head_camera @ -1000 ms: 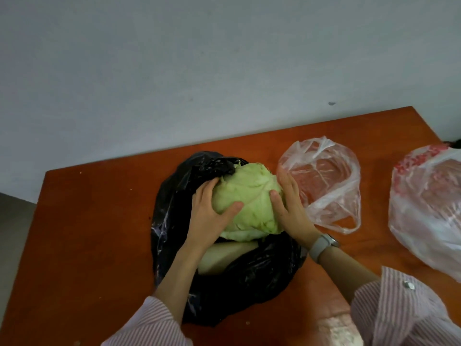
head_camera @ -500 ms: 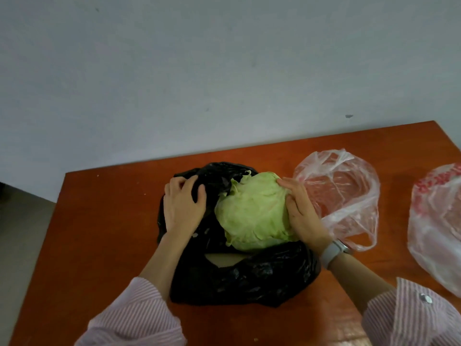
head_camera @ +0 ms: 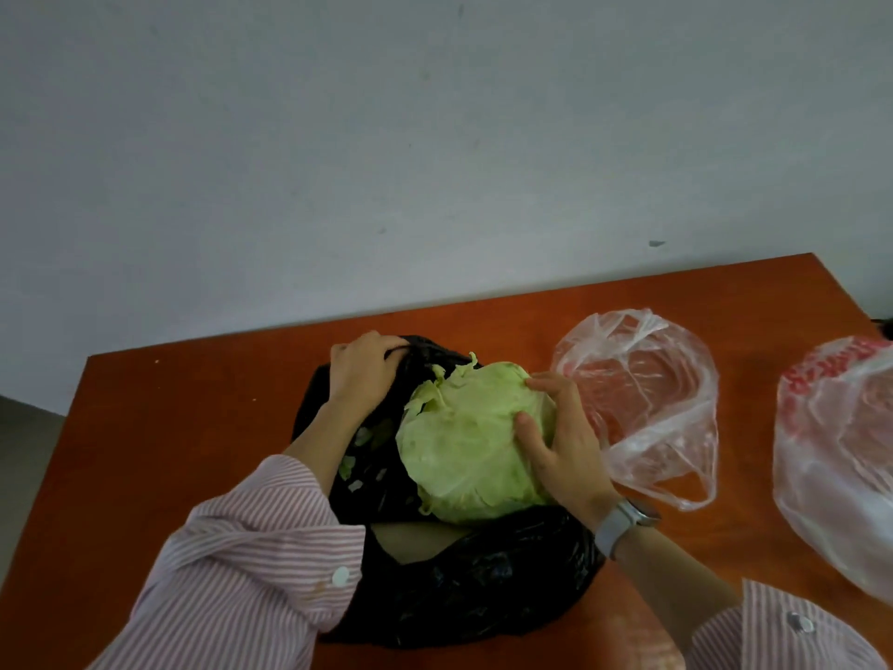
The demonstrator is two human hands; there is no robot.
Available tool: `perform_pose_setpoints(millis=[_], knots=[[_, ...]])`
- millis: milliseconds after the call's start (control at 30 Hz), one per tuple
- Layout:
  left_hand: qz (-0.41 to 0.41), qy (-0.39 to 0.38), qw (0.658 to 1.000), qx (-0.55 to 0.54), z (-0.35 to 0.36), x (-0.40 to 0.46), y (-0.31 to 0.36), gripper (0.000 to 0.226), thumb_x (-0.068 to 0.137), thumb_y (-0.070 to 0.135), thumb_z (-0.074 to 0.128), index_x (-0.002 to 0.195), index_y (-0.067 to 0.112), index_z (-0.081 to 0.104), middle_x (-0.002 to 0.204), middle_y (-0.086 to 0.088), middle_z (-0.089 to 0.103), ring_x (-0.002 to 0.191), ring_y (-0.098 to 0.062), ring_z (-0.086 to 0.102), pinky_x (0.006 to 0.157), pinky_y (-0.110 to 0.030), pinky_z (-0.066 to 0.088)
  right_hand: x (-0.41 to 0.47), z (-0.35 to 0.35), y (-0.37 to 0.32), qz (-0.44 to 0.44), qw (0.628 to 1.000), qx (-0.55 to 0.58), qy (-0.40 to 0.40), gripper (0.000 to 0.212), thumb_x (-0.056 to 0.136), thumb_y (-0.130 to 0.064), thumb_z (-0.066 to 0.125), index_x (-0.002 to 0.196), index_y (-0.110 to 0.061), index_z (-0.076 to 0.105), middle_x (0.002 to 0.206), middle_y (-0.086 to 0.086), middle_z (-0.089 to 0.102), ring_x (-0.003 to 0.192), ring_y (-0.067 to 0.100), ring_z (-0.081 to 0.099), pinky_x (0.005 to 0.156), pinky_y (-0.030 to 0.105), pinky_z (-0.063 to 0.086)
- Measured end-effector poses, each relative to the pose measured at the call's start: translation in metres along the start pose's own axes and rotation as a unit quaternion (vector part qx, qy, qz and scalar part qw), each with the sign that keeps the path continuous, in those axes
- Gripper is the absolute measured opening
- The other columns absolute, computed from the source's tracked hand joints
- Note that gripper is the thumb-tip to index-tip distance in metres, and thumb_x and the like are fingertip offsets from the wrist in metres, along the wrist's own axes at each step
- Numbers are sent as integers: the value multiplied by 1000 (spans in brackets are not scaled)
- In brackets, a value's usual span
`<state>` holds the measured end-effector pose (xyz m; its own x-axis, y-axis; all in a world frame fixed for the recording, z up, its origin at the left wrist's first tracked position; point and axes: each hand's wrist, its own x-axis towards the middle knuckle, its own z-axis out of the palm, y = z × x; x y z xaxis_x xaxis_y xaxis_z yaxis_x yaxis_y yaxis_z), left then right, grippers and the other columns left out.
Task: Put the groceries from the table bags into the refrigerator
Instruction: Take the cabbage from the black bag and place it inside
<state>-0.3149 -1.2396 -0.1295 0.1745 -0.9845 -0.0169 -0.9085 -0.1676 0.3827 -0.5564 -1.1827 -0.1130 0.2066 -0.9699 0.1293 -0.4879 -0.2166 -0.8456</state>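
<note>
This looks like a plain room in a home, though nothing marks it as a kitchen. An orange-brown wooden table (head_camera: 193, 427) stands pushed against a bare, pale grey wall (head_camera: 386, 137) at 12 o'clock, with grey floor (head_camera: 24, 452) showing at 9 o'clock. Shopping lies on the table: a black bag (head_camera: 483, 582) at 6 o'clock holding a cabbage (head_camera: 464, 442), a clear plastic bag (head_camera: 642, 403) at 3 o'clock, and a red-printed bag (head_camera: 841, 452) beyond it.

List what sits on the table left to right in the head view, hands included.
Left hand gripping the black bag → cabbage → right hand on the cabbage → clear plastic bag → red-printed plastic bag at the right edge.
</note>
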Motion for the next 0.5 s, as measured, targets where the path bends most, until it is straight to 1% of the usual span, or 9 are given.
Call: perform_pose_setpoints(millis=[67, 133, 233, 300, 367, 400, 433, 467, 500], knots=[[-31, 78, 995, 45, 4, -1, -1, 24, 93, 22, 49, 107, 24, 69, 94, -8, 60, 93, -28, 54, 86, -37, 28, 1, 1, 0, -2, 1000, -4, -1, 41, 76, -51, 38, 111, -30, 38, 109, -8, 46, 95, 11, 48, 76, 18, 37], [-19, 83, 992, 97, 11, -8, -7, 26, 91, 14, 49, 104, 21, 71, 93, -13, 58, 93, -32, 51, 86, -41, 29, 0, 4, 1, -9, 1000, -15, -1, 47, 78, -50, 36, 118, -27, 42, 113, -9, 44, 97, 9, 47, 76, 14, 34], [-20, -13, 983, 183, 27, -27, -16, 30, 90, 15, 46, 110, 23, 66, 111, -11, 54, 108, -32, 43, 89, -41, 30, 6, 2, 3, -23, 999, -38, -20, 55, 80, -51, 32, 130, -28, 41, 119, -10, 38, 102, 8, 44, 76, 7, 31], [-44, -89, 978, 186, 37, -34, -23, 32, 91, 18, 45, 115, 29, 63, 124, -7, 48, 117, -29, 37, 94, -40, 30, 12, -2, 6, -27, 998, -25, -45, 53, 80, -51, 30, 129, -32, 39, 121, -9, 38, 107, 11, 44, 80, 10, 33], [-62, -142, 984, 82, 38, -39, -27, 39, 91, 13, 45, 124, 28, 58, 138, -6, 39, 127, -29, 31, 103, -40, 29, 18, -5, 9, -16, 998, -3, -58, 57, 80, -49, 30, 130, -25, 43, 123, -7, 40, 112, 11, 44, 90, 22, 36], [-69, -145, 987, -4, 34, -41, -26, 44, 90, 7, 44, 129, 24, 54, 145, -5, 34, 134, -27, 25, 110, -38, 23, 20, -6, 11, -11, 998, 3, -54, 58, 81, -47, 30, 130, -21, 45, 124, -6, 42, 113, 12, 44, 95, 29, 37], [-77, -129, 984, -91, 26, -45, -24, 48, 89, 2, 43, 133, 20, 49, 149, -3, 29, 140, -24, 18, 115, -36, 11, 22, -7, 12, -8, 999, 4, -47, 58, 81, -44, 30, 129, -17, 47, 123, -4, 45, 114, 14, 45, 98, 36, 38], [-80, -94, 979, -165, 18, -50, -20, 50, 89, -1, 42, 135, 17, 46, 150, 0, 27, 143, -19, 11, 115, -31, -1, 24, -7, 14, -5, 999, 1, -40, 57, 82, -42, 30, 128, -15, 49, 122, -3, 48, 114, 16, 46, 101, 43, 37], [-75, -52, 973, -214, 9, -55, -15, 48, 91, 0, 42, 136, 17, 44, 151, 2, 27, 143, -15, 7, 112, -27, -7, 26, -7, 15, -1, 999, -7, -36, 56, 81, -40, 30, 127, -13, 51, 122, -1, 51, 115, 18, 47, 103, 48, 35]])
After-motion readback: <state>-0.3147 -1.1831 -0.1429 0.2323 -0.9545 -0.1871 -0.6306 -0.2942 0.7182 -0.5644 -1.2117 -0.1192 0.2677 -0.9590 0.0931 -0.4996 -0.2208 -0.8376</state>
